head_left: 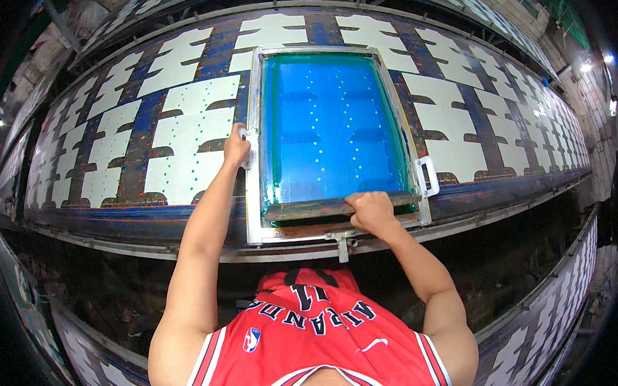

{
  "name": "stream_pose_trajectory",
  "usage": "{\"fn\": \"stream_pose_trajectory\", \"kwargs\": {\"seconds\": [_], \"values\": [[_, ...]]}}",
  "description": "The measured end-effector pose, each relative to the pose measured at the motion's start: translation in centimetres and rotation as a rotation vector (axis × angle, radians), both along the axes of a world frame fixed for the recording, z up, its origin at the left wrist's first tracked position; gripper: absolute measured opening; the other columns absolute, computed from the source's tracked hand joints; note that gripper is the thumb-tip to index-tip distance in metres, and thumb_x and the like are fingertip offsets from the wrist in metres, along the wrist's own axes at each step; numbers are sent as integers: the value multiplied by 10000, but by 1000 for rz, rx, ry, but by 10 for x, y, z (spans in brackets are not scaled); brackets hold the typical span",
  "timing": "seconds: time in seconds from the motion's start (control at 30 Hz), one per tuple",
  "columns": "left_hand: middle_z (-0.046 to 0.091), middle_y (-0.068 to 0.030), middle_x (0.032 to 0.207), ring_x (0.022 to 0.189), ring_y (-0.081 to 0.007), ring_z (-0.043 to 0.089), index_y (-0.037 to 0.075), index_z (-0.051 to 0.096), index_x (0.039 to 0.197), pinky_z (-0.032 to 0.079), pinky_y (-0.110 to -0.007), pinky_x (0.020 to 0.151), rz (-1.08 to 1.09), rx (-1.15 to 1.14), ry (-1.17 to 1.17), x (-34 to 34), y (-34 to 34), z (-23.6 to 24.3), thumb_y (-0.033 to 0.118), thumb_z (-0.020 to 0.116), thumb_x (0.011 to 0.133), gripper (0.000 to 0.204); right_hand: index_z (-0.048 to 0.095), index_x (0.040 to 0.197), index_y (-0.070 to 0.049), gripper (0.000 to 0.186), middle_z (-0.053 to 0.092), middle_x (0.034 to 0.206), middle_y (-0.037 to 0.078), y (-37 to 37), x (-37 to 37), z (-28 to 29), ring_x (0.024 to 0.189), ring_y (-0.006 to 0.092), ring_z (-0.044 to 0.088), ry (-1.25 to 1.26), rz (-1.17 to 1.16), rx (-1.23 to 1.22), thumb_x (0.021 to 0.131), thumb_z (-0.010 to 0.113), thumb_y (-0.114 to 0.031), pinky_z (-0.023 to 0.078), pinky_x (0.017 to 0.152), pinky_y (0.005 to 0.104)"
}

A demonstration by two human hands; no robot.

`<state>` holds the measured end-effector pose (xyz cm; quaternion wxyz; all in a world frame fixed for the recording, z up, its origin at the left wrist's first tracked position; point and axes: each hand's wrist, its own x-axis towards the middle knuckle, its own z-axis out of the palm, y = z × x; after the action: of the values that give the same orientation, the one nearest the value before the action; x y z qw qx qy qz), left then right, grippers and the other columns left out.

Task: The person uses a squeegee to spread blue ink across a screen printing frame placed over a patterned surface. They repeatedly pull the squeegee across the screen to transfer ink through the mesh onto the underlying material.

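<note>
A flat blue screen [329, 118] sits in the middle of the frame, a bit toward the top, inside a pale metal frame [252, 204]. Lines of small light dots run down the blue, and dark curved shapes show through it. A long wooden bar [308, 209] lies across its bottom end, the right end a little higher.

The right hand [373, 211] is closed on the bar, right of its middle. The left hand [236, 148] is curled around a white handle [246, 133] on the frame's left side. That hand covers most of the handle. Another white handle [430, 176] sticks out on the right, with no hand on it. A metal bracket [341, 247] is at the frame's bottom edge.

The screen lies on a long table [214, 223] with rows of white pieces [220, 96]. Some pieces left of the screen have green dots.

At the bottom of the frame is a red shirt [316, 345]. It has big dark letters and a number, upside down, plus a small badge and a white curved mark.

The bar hides a strip of the screen. The space under the table is too dark to make out. Black corners cut off the far ends of the room.
</note>
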<state>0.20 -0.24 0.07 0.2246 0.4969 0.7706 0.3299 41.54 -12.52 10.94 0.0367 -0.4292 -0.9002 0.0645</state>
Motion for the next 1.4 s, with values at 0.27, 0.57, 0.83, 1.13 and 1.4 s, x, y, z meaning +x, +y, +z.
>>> {"fn": "stream_pose_trajectory", "kwargs": {"seconds": [0.27,0.57,0.83,1.13,1.4], "values": [[724,-230,935,735,-381,730,144,516,1299,566,-484,691,-4,-78,-132,3,-4,14,-23,536,797,529,766,870,-139,212,736,783,155,-16,16,18,717,353,729,-101,-40,-19,678,705,-206,579,624,471],[729,-227,921,855,-410,727,141,521,1297,549,-494,773,4,-24,-35,1,0,5,0,560,777,541,764,904,-116,276,758,866,98,-24,44,-13,777,304,738,17,-18,65,641,726,-192,576,645,457],[727,-228,919,894,-438,717,168,530,1291,531,-518,795,34,-34,38,5,-2,4,12,578,781,536,731,824,-103,231,733,835,74,59,46,-22,770,283,732,62,92,211,602,729,-166,583,665,442],[708,-280,889,870,-496,687,165,542,1268,507,-561,779,45,55,59,6,-5,3,16,586,788,504,770,860,-129,223,743,835,119,225,5,-43,726,328,735,42,99,216,647,730,-178,576,625,477],[721,-265,953,959,-485,691,173,552,1281,523,-546,836,100,-61,31,13,-4,9,16,673,804,516,806,907,-144,252,757,846,162,379,-48,-41,789,358,747,-25,30,225,670,724,-171,598,697,477]]}}
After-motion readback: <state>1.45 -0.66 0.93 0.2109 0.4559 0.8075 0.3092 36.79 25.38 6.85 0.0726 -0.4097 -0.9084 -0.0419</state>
